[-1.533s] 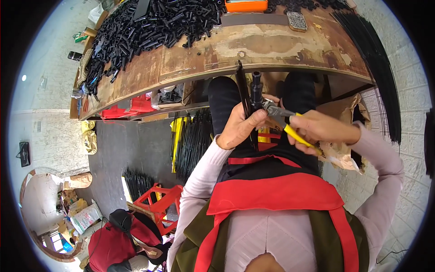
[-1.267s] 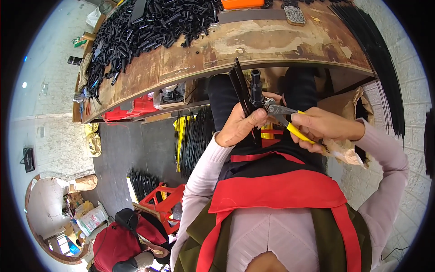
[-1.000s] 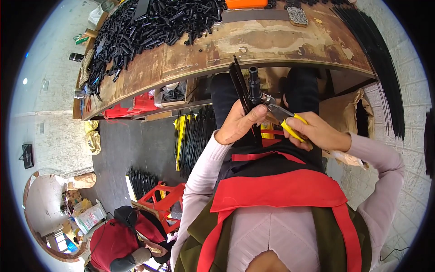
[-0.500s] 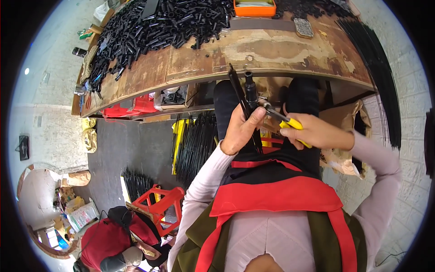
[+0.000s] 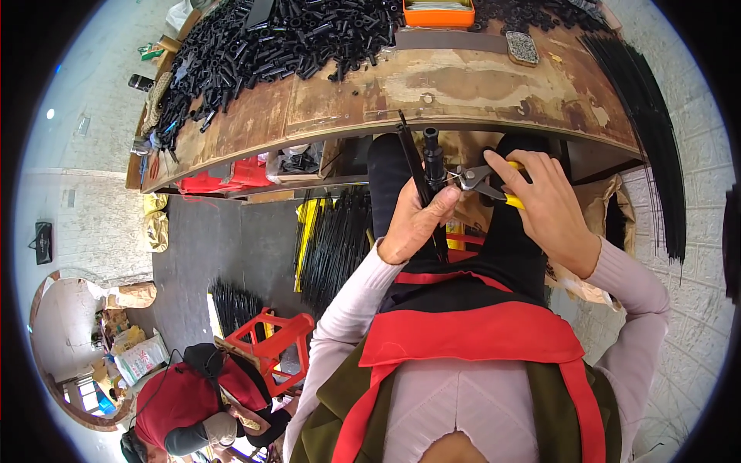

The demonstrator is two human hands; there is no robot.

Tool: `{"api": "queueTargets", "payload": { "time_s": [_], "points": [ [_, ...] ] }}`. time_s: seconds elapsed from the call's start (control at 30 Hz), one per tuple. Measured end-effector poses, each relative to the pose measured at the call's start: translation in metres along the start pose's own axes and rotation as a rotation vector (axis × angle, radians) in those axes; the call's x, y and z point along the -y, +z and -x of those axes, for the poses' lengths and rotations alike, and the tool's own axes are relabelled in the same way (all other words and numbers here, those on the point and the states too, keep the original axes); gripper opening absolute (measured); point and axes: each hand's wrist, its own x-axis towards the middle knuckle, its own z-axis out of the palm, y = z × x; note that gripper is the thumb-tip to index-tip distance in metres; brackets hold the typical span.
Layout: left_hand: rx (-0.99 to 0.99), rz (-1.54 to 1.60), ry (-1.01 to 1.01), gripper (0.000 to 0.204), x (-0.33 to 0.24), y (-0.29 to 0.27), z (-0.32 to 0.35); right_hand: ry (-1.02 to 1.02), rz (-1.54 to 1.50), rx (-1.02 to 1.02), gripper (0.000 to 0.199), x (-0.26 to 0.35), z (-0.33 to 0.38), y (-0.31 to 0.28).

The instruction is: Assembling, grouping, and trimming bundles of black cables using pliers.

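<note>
My left hand (image 5: 415, 225) grips a bundle of thin black rods (image 5: 414, 168) with a short black tube (image 5: 433, 158) on one of them, held upright just below the table edge. My right hand (image 5: 549, 202) is closed on yellow-handled pliers (image 5: 485, 182). The pliers' jaws point left and meet the black tube beside my left thumb. Both hands are in front of my lap, above my red apron (image 5: 471, 339).
A worn wooden worktable (image 5: 455, 85) carries a large heap of short black tubes (image 5: 262, 46), an orange tray (image 5: 438, 14) and a small grey block (image 5: 522, 48). Long black rods (image 5: 641, 123) lie along its right side. A red stool (image 5: 270, 339) and another person in red (image 5: 193, 409) are at lower left.
Both hands have risen slightly toward the table edge. The pliers' jaws have stayed at the tube while the rod bundle tilted a little more upright.
</note>
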Motion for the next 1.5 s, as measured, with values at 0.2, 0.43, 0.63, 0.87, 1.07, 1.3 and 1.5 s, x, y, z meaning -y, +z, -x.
{"api": "queueTargets", "payload": {
  "time_s": [0.2,0.43,0.63,0.87,1.07,1.3,1.5],
  "points": [
    [0.016,-0.009,0.01,0.026,0.002,0.001,0.003,-0.033,0.021,-0.084,0.061,0.001,-0.001,0.002],
    [-0.011,-0.027,0.021,0.026,0.003,0.003,0.002,-0.068,0.108,0.028,0.062,-0.009,-0.004,-0.016],
    [0.065,-0.019,-0.011,0.025,-0.001,-0.002,0.007,0.302,-0.786,0.879,0.042,-0.007,-0.034,-0.066],
    [0.061,0.04,-0.094,0.028,-0.006,-0.003,0.001,-0.135,-0.243,-0.046,0.041,-0.006,-0.005,-0.017],
    [0.001,0.001,-0.06,0.031,-0.005,0.0,-0.008,-0.101,-0.253,0.325,0.048,-0.02,-0.024,-0.036],
    [0.141,-0.013,-0.049,0.029,-0.005,-0.004,-0.002,0.279,-0.676,0.734,0.042,-0.011,-0.01,-0.028],
    [-0.119,0.007,-0.001,0.029,-0.001,0.003,-0.014,-0.14,-0.121,0.237,0.05,-0.029,-0.012,-0.014]
  ]
}}
